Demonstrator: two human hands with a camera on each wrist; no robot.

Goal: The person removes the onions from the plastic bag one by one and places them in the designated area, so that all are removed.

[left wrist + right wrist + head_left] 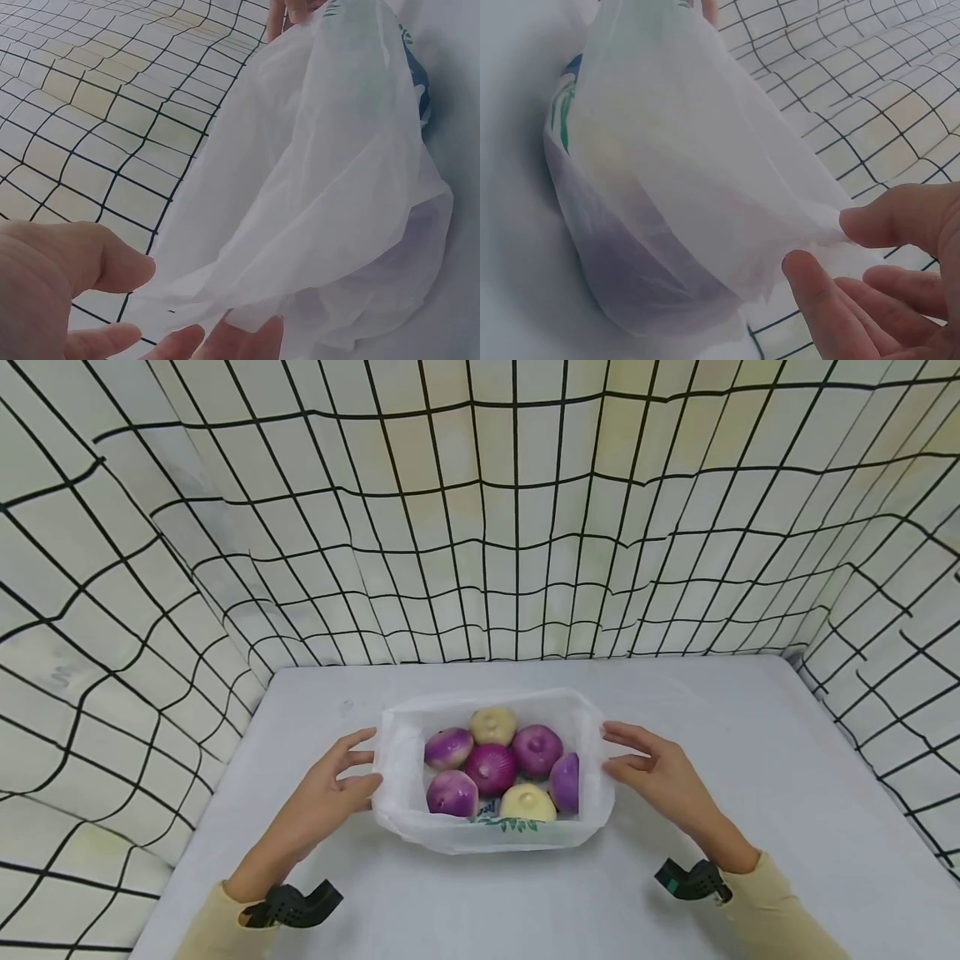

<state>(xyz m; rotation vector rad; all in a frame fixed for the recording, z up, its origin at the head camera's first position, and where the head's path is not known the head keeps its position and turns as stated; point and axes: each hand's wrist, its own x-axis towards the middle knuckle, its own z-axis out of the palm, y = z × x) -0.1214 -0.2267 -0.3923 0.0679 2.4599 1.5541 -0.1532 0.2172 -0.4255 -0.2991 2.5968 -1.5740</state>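
Plastic bag [491,835] of onions sits mid-table on the grey table [750,827], its mouth spread wide, with a hand at each end.

At its left end, the left hand [318,806] has loosely spread fingers; the thumb and fingertips [112,262] touch the thin film at the rim without clearly pinching it (the left wrist view shows the film lying just over the fingertips).

Inside, purple onions [491,768] and two pale onions [528,802] lie packed together, touching, filling the bottom.

At the right end, the right hand [660,777] mirrors the other: fingers relaxed and slightly parted, thumb tip [870,221] meeting the bag's edge, nothing firmly gripped.

To my eye the step in hand is taking hold of the bag's rim. Doing it well likely means gathering several folds of film on each side, not a single layer, since the film looks flimsy and the load heavy. Both sides should probably be taken evenly so the onions do not roll toward one end.
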